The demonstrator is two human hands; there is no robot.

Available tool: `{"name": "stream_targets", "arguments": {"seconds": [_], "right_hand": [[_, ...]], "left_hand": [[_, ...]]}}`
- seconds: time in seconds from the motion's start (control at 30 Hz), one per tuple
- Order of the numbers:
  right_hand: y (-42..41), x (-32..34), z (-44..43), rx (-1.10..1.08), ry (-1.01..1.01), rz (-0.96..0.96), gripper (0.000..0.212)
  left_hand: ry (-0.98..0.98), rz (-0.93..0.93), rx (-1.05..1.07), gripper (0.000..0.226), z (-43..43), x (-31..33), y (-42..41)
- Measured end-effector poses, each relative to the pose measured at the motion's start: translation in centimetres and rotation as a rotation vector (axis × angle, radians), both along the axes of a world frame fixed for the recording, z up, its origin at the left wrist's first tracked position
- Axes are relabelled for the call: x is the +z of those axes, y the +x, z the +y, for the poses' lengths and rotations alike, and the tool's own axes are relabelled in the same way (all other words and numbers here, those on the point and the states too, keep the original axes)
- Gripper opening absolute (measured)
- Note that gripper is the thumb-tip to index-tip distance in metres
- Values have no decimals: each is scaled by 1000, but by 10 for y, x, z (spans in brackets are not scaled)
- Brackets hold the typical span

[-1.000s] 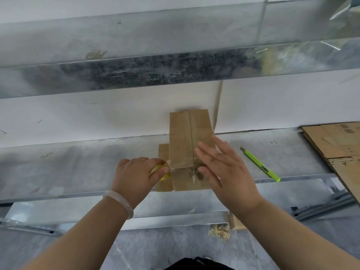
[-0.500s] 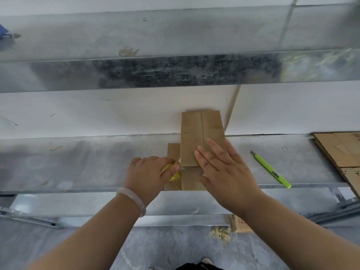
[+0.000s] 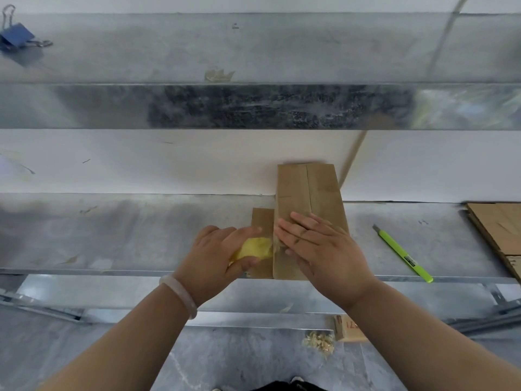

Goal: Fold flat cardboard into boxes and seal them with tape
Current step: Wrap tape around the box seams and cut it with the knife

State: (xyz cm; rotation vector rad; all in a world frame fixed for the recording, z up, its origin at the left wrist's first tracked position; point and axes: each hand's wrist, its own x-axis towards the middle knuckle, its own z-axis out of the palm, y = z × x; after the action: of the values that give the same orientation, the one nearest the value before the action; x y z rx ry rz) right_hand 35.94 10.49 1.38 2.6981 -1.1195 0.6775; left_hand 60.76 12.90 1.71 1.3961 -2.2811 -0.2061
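A narrow brown cardboard box (image 3: 307, 193) stands on the metal shelf (image 3: 127, 235), its two top flaps closed with a seam down the middle. A loose flap (image 3: 262, 218) sticks out on its left side. My right hand (image 3: 321, 249) lies flat on the box's near half, fingers straight, pressing down. My left hand (image 3: 220, 255) grips a yellow tape roll (image 3: 253, 247) right against the box's left edge, where clear tape runs across under my right fingers.
A green utility knife (image 3: 403, 253) lies on the shelf to the right. Flat cardboard sheets (image 3: 499, 227) are stacked at the far right. A blue binder clip (image 3: 15, 35) sits on the upper shelf at far left. A scrap of cardboard (image 3: 349, 328) and crumpled tape (image 3: 318, 342) lie on the floor.
My left hand has turned with the tape roll, showing more of the yellow. My right hand has slid left across the box. The view has shifted, so everything sits further right.
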Motion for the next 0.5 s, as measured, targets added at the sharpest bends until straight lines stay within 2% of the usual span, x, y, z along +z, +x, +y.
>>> {"name": "stream_targets", "arguments": {"seconds": [0.2,0.4,0.43,0.5], "right_hand": [[0,-1,-1,7,-11,-51,36],[0,-1,0,5,1,-36,36],[0,0,0,4,1,-37,36],[-1,1,0,-1,0,-50,36]], "left_hand": [[124,80,79,48,-7,9,4],[141,-280,66,82,-18,10,8],[153,-285,49,83,-18,10,8],[193,-151,30,79,-17,10,9]]}}
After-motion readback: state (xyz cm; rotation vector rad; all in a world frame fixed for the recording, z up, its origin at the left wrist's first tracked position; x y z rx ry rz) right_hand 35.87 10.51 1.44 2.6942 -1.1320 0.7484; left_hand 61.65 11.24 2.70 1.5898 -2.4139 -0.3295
